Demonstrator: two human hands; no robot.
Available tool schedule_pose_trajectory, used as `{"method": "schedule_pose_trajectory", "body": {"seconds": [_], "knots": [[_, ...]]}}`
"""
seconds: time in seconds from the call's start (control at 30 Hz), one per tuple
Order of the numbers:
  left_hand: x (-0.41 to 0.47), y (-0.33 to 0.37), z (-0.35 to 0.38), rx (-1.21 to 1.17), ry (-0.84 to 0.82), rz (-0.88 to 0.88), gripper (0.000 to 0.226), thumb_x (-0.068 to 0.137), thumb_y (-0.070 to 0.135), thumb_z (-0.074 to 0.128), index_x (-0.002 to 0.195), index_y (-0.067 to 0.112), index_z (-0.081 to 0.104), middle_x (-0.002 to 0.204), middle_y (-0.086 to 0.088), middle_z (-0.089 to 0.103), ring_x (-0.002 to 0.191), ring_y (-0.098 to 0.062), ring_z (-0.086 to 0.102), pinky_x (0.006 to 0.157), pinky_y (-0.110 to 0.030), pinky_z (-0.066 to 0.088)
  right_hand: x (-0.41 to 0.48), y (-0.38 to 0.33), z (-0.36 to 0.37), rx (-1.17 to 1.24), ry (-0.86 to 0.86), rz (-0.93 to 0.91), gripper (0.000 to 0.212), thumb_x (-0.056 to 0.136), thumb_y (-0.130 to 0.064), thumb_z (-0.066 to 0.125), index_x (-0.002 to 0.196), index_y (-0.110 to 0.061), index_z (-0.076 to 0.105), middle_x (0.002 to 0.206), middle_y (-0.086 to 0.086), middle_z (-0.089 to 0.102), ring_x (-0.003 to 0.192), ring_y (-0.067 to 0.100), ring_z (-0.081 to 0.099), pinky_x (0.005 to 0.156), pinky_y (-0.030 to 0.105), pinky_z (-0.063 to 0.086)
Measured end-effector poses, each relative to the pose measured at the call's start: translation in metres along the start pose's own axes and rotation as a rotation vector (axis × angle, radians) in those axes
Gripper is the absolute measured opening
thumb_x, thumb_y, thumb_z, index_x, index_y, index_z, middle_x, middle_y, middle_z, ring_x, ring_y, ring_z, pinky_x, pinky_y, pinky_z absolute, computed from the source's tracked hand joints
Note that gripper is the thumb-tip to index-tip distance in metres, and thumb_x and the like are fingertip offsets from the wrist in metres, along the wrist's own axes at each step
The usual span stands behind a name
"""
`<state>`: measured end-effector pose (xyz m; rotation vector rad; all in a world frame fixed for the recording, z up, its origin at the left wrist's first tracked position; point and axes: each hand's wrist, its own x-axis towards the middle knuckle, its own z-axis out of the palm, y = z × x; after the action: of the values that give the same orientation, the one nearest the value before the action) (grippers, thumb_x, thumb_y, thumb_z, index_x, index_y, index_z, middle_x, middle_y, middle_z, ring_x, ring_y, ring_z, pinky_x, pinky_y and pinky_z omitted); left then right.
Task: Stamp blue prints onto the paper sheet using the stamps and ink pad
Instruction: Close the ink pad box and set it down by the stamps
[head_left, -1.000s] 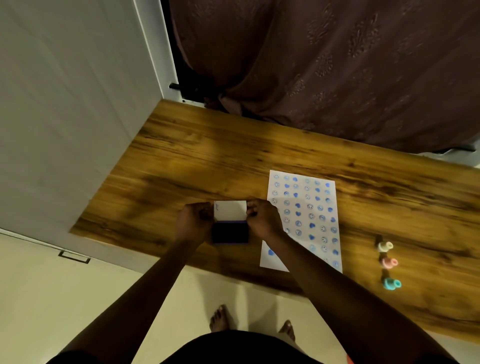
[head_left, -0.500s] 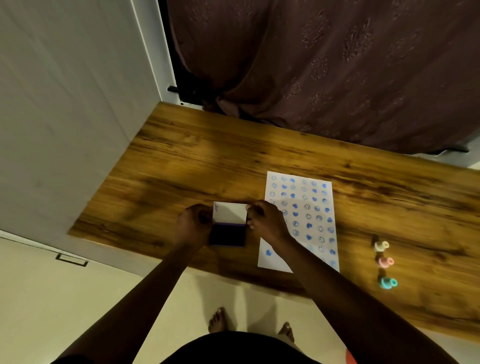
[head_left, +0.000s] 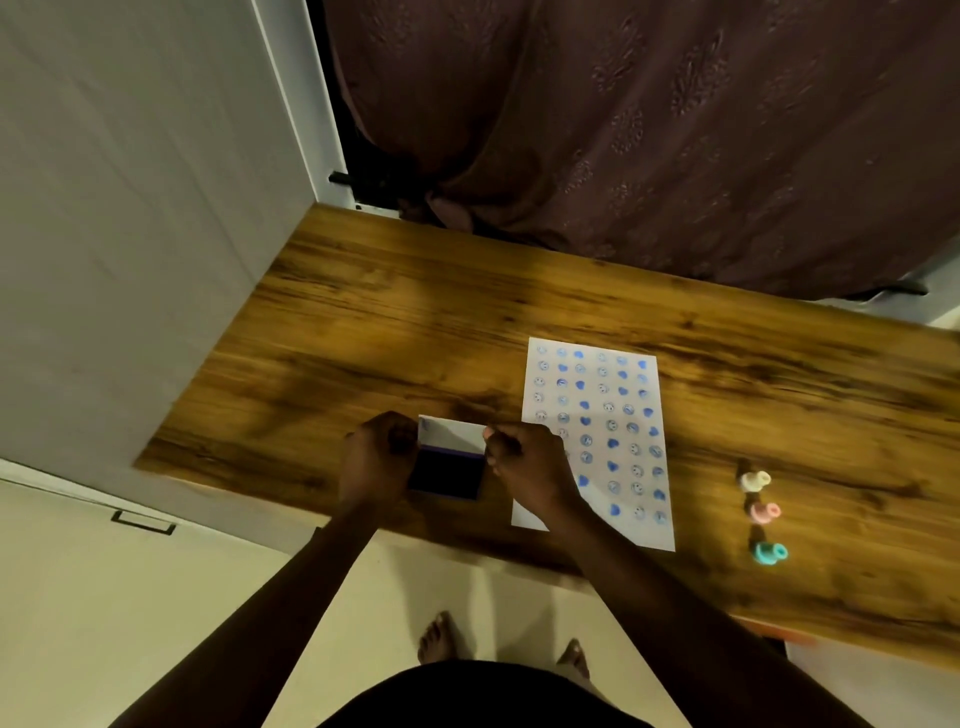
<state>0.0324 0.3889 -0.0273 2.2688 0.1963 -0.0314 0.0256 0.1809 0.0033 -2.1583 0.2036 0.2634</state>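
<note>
The ink pad lies near the table's front edge, its dark blue pad showing and its white lid raised behind it. My left hand grips the pad's left side. My right hand pinches the lid's right edge. The paper sheet lies just right of my right hand, covered with several rows of blue hearts and smiley prints. Three small stamps stand in a column further right: a cream stamp, a pink stamp and a teal stamp.
The wooden table meets a white wall on the left and a brown curtain at the back. My bare feet stand on the pale floor below the table's front edge.
The lid has tilted down a little toward the pad. Both hands stay on the ink pad in nearly the same place.
</note>
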Motion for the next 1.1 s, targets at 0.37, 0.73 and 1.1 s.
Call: {"method": "schedule_pose_trajectory", "body": {"seconds": [0.37,0.73,1.1], "knots": [[-0.012,-0.001,-0.007,0.104,0.010,0.122,0.015,0.086,0.000,0.072,0.095,0.012,0.076,0.089,0.005,0.070,0.080,-0.013,0.067,0.066,-0.006,0.040,-0.025,0.011,0.008,-0.038,0.014,-0.017,0.031,0.098,-0.044,0.064,0.089,-0.018,0.079,0.083,-0.005,0.077,0.080,0.008,0.069,0.069,0.015,0.046],[-0.017,-0.016,-0.011,0.077,-0.040,0.163,0.018,0.088,0.006,0.075,0.106,0.006,0.077,0.103,-0.012,0.081,0.095,-0.030,0.077,0.086,-0.031,0.055,-0.036,0.011,0.020,-0.152,0.033,0.000,0.024,0.095,-0.028,0.072,0.117,-0.021,0.080,0.118,-0.005,0.079,0.107,0.010,0.070,0.084,0.006,0.038],[-0.021,-0.015,-0.004,-0.014,-0.082,0.030,0.032,0.084,0.013,0.083,0.115,0.010,0.074,0.113,-0.008,0.078,0.100,-0.016,0.071,0.089,-0.031,0.054,-0.045,0.009,0.030,-0.281,0.060,-0.039,0.034,0.099,-0.024,0.066,0.133,-0.024,0.069,0.132,-0.004,0.071,0.124,0.018,0.064,0.107,0.029,0.052]]}}
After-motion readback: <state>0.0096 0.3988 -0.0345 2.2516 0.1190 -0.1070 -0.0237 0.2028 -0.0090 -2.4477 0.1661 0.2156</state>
